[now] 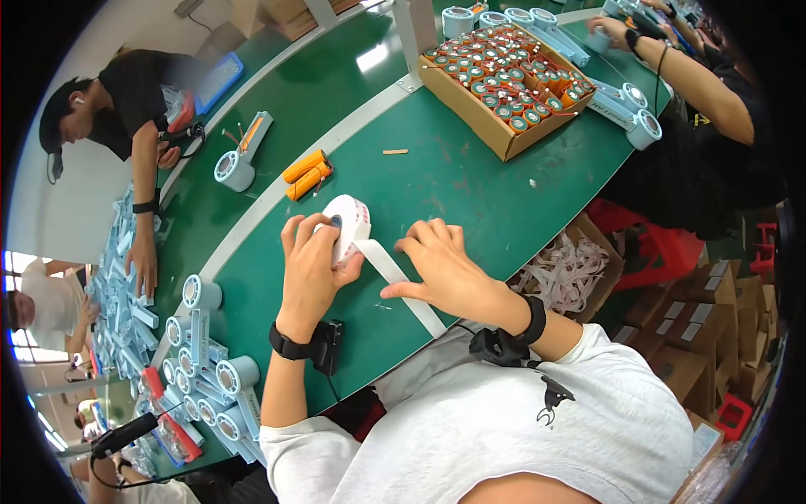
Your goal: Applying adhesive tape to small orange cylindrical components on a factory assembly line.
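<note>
My left hand (309, 265) grips a roll of white double-sided-looking tape (359, 220) with faint red print, its fingers and thumb curled around the rim. From the roll a white tape strip (424, 316) runs down toward the table's near edge. My right hand (449, 267) is spread beside the strip, thumb and fingers apart, with the thumb tip close to or over the tape; whether it touches I cannot tell. Beyond the roll lie two orange battery packs (307, 175) with short wires. A small tan strip (395, 152) rests farther back on the green table (403, 191).
An open cardboard box (506, 146) of orange batteries stands at the far right. Several pale blue fan housings (238, 375) are clustered at left; another (235, 170) sits past the metal rail. Backing scraps (564, 273) fill a box beside the table. Other people work left and right.
</note>
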Action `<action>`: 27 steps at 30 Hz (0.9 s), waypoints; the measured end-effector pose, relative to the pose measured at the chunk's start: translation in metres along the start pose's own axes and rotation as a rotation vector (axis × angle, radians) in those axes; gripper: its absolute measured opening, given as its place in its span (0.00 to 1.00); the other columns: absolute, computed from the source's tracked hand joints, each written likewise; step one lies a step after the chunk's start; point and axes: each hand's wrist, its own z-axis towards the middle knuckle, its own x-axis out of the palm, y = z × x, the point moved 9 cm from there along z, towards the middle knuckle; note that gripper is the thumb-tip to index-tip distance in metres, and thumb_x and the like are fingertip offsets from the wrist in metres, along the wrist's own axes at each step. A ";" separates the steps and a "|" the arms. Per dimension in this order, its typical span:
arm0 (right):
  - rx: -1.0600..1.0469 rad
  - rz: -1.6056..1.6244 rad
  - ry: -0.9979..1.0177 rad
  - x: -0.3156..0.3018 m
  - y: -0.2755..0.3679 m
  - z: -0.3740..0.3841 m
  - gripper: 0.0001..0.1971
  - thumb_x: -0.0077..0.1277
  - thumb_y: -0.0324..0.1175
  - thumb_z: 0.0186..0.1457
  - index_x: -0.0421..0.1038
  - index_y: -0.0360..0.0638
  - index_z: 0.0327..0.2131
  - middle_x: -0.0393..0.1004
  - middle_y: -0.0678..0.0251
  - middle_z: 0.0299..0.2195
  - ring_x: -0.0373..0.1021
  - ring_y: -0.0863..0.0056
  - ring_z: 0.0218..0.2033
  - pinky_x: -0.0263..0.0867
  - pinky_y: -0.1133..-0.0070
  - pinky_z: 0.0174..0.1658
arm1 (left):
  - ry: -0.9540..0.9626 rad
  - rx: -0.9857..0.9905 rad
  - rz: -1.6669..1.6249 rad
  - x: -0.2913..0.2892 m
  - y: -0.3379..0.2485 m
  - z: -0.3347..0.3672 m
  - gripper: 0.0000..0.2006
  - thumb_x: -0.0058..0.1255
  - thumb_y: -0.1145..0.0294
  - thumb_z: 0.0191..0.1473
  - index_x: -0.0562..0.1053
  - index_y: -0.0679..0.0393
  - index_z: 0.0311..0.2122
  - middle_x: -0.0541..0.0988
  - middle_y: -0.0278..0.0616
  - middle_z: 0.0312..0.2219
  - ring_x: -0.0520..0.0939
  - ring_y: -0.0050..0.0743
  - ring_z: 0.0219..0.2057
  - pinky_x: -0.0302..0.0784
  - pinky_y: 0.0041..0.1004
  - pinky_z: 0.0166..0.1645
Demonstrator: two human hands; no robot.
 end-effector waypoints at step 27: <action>-0.431 -0.238 0.687 0.050 0.007 0.100 0.10 0.47 0.19 0.40 0.69 0.38 0.31 0.62 0.60 0.38 0.68 0.63 0.34 0.66 0.73 0.35 | -0.601 -0.519 0.097 -0.068 0.090 -0.088 0.24 0.58 0.77 0.34 0.66 0.65 0.41 0.71 0.47 0.40 0.67 0.44 0.45 0.51 0.35 0.51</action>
